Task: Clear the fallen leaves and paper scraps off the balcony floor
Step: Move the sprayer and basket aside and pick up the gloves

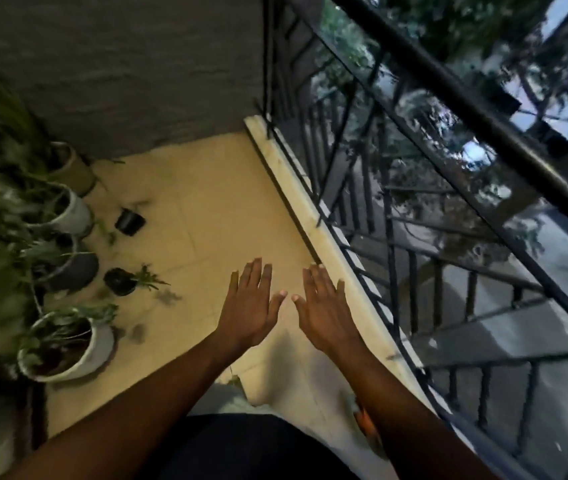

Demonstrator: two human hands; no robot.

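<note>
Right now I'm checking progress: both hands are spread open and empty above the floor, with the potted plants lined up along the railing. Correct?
Not quite. The head view shows the left hand and right hand open and empty, but the potted plants line the side opposite the railing.

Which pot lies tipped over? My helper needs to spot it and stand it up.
Find the row of potted plants along the left wall. Just right of it, on the tiled floor, lies a small black pot; unlike its planted neighbours, it is on its side and holds no plant.

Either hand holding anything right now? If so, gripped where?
Nothing is held. The left hand and right hand are both open and flat, fingers spread, above the balcony floor.
</note>
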